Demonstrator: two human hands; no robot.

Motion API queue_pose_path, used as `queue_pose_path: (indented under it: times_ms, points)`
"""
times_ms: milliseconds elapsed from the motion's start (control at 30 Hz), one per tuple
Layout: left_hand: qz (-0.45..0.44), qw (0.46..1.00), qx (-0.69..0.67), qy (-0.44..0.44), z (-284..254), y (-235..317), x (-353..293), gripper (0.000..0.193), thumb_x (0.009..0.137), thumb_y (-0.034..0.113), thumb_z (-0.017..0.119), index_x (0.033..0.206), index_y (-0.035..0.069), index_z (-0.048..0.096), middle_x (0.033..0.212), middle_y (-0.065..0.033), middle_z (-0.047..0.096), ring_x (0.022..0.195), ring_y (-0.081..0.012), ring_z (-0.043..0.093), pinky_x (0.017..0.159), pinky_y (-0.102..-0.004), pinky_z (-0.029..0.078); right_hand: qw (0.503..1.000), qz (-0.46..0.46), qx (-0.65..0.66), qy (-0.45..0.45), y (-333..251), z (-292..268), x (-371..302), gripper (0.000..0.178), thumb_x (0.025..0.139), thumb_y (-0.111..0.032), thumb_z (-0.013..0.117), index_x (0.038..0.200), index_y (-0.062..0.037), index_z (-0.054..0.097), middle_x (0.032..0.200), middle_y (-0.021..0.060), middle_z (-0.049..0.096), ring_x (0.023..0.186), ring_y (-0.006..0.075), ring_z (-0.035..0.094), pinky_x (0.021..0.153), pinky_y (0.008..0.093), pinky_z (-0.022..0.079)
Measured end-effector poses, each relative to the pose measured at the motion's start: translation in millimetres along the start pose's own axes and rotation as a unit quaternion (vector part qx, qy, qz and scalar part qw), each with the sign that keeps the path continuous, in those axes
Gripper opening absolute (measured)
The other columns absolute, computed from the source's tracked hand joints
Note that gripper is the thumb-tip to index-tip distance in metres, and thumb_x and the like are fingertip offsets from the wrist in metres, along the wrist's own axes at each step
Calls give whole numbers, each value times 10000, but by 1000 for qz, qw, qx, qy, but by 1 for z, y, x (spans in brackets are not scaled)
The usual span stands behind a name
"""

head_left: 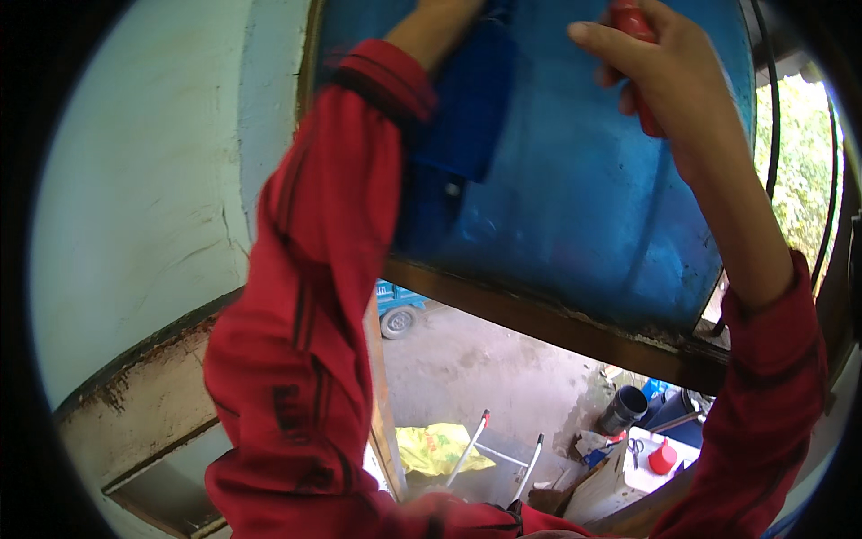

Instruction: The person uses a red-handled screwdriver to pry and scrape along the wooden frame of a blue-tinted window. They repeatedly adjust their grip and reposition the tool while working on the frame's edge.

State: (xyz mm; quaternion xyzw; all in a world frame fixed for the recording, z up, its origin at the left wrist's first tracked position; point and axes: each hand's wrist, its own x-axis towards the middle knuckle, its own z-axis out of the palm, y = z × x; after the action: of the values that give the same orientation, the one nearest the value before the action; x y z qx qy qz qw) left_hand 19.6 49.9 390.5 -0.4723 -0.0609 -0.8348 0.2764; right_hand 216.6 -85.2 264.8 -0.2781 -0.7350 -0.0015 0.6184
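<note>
A large blue panel (pixel 575 198) in a brown wooden frame fills the upper middle, above a doorway. My right hand (pixel 660 67) is raised in front of its upper right part, with fingers wrapped round a red tool handle (pixel 648 112). The rest of that tool runs past the top edge, so its kind does not show. My left arm, in a red sleeve (pixel 319 225), reaches up across the panel's left side. Only the wrist and the back of my left hand (pixel 442 16) show at the top edge. Its fingers are out of sight. A dark blue shadow falls on the panel beside it.
A pale wall (pixel 144 180) stands at the left. Dark cables (pixel 772 117) hang at the right. Below are ladder rails (pixel 470 449), a yellow sack (pixel 435 449), a black bucket (pixel 622 409), and a white box (pixel 628 472) bearing scissors (pixel 636 449) and a red container (pixel 663 457).
</note>
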Motion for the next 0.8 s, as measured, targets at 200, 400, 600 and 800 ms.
queue_pose_path:
  times_ms: [200,400,600,800]
  points:
    - [-102,974,-199,40,42,18,-26,335,997,298,667,1055,-33,672,917,-84,695,866,-161,619,811,-330,508,997,-72,-2,-7,34,19,58,742,773,-446,883,1283,20,611,764,59,670,627,103,640,599,234,549]
    - [-132,963,-227,-61,31,19,-24,429,1000,334,670,1181,-54,643,1085,-121,688,983,-173,623,873,-319,501,997,-12,76,21,25,25,60,224,866,-213,770,836,-51,618,662,32,595,543,117,554,490,251,438]
    - [178,981,-2,-79,-43,62,-75,623,886,277,752,1420,39,536,1465,-253,493,1305,-388,528,1077,-428,446,986,-66,131,76,27,24,76,162,784,-126,729,735,-1,638,650,104,652,532,189,630,474,340,479]
    - [238,924,132,-269,-71,79,-112,976,754,385,879,1571,172,390,1622,-267,257,1466,-460,323,1172,-500,346,987,-113,51,101,40,23,103,185,789,-157,747,813,3,658,666,104,664,548,182,645,499,318,494]
